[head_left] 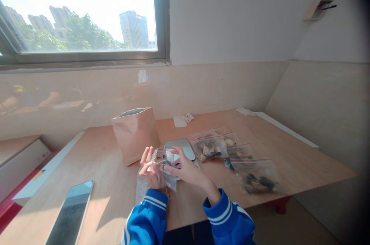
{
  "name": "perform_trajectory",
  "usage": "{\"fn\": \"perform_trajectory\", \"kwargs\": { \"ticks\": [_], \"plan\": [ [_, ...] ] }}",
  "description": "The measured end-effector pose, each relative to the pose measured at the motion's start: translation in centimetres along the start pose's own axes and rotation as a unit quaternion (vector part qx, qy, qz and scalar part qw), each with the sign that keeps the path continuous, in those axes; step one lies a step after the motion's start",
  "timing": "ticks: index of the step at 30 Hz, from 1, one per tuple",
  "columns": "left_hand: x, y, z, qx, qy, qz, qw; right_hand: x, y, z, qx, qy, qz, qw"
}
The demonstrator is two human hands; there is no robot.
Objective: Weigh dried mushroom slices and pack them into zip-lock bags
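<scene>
A small clear zip bag point(162, 162) with a red seal line is held up at the middle of the table, with a few dark and tan pieces inside. My left hand point(153, 175) pinches its left side, with some fingers raised. From the right, my right hand point(187, 168) grips the bag, thumb across its front and the index finger near the top edge; its other fingers are partly hidden. Just behind my hands sits a flat scale point(185, 148) with a pale top. Beneath my left hand lies another clear plastic bag point(141, 189).
A brown paper pouch point(134, 133) stands open behind my left hand. To the right lie several filled zip bags point(257, 177) of dark and tan pieces. A phone point(71, 214) lies at left. White paper point(180, 122) and crumpled tissue point(245, 111) are near the wall.
</scene>
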State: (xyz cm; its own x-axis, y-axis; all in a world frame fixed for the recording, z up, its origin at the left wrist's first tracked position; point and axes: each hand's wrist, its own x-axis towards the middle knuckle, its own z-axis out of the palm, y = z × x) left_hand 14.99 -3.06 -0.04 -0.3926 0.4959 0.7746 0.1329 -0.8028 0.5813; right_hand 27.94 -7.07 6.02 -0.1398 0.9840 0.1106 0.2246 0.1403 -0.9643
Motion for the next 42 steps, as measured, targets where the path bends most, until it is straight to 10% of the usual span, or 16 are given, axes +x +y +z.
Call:
{"fn": "perform_trajectory", "kwargs": {
  "ticks": [7, 12, 17, 23, 32, 37, 42],
  "plan": [
    [0.0, 1.2, 0.3, -0.03, 0.029, -0.004, 0.999, 0.1, -0.5, 0.4, 0.096, 0.035, -0.099, 0.99],
    [0.5, 1.2, -0.6, 0.064, 0.039, -0.129, 0.989, -0.7, -0.4, -0.9, 0.191, 0.074, -0.122, 0.971],
    [0.8, 1.7, -1.4, 0.052, -0.086, -0.241, 0.965, -2.3, 0.3, -2.2, 0.263, 0.154, -0.081, 0.949],
    [1.1, 4.1, -0.8, 0.063, -0.218, -0.223, 0.948, -4.9, 1.3, -3.7, 0.351, 0.201, -0.043, 0.914],
    [0.0, 7.9, 1.7, 0.098, -0.244, -0.236, 0.936, -5.7, 2.8, -3.3, 0.182, 0.184, -0.044, 0.965],
    [-0.3, 8.3, 0.0, 0.088, -0.095, -0.313, 0.941, -6.3, 3.3, -4.8, 0.101, 0.245, -0.051, 0.963],
    [-0.7, 7.8, -1.2, 0.039, -0.161, -0.354, 0.92, -7.2, 3.9, -6.1, 0.073, 0.254, -0.05, 0.963]
  ]
}}
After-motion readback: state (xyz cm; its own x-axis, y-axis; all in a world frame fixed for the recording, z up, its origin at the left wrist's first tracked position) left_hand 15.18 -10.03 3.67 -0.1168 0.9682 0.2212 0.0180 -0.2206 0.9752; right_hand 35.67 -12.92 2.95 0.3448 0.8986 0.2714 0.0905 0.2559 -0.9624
